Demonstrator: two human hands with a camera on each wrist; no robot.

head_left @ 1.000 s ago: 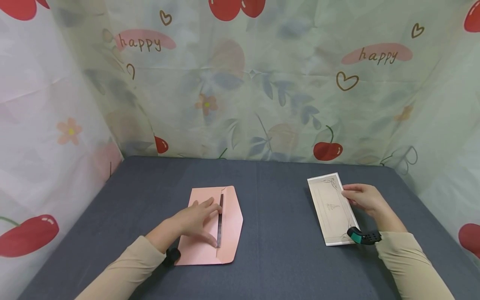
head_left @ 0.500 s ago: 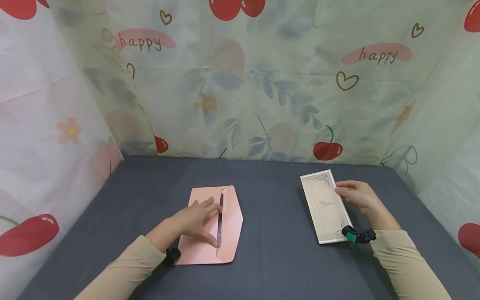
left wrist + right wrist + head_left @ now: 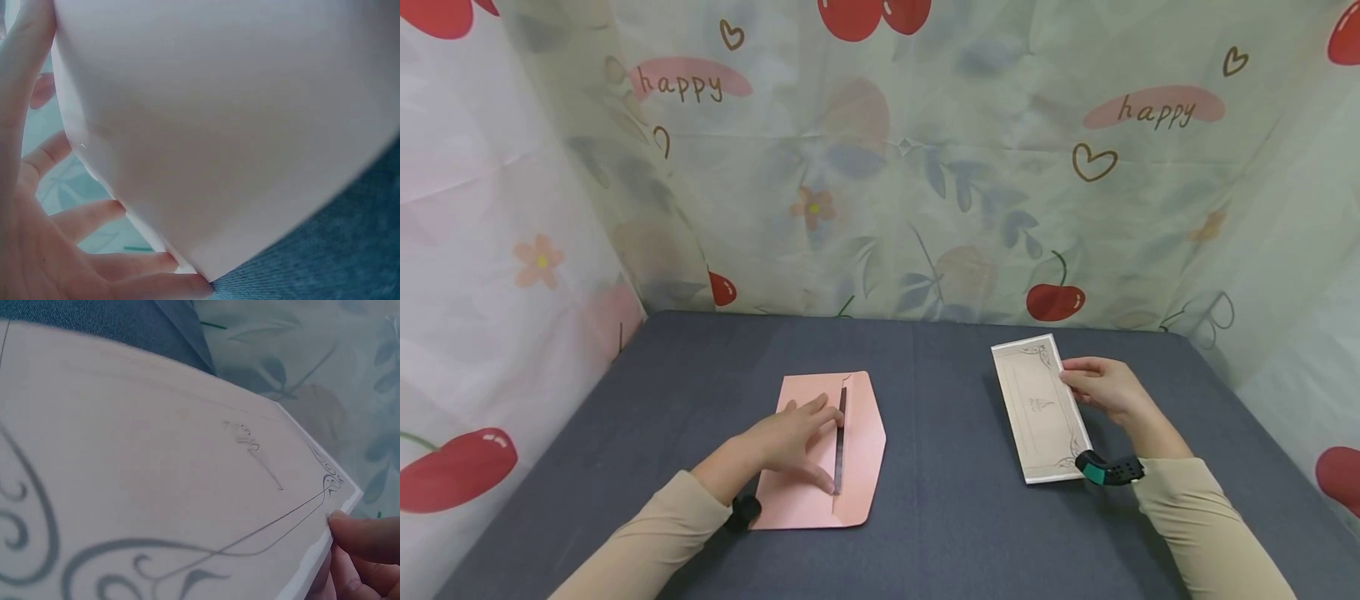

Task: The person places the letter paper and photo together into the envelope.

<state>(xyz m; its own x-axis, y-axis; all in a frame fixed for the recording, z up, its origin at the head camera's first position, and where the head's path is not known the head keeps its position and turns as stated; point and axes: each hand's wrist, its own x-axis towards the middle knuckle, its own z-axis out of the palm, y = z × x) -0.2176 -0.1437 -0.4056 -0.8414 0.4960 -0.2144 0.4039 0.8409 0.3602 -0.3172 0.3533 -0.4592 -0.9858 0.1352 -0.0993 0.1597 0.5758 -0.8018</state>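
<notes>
Since the earlier frame, the right hand point(image 3: 1101, 388), pinching the card point(image 3: 1039, 408), has shifted it leftward toward the envelope point(image 3: 831, 454); the left hand point(image 3: 790, 440) rests flat, fingers straight, on it. Insertion requires alignment with the opening.

Soft, even light fills the head view — bright on the printed backdrop point(image 3: 880, 158), with only faint shadows under the sleeves on the dark tabletop point(image 3: 947, 517). No glare shows. Straight edges bow toward the corners. Both wrist views sit too close — the pink envelope point(image 3: 225, 125) is a blurred wash, and the card point(image 3: 156, 494) is soft.
</notes>
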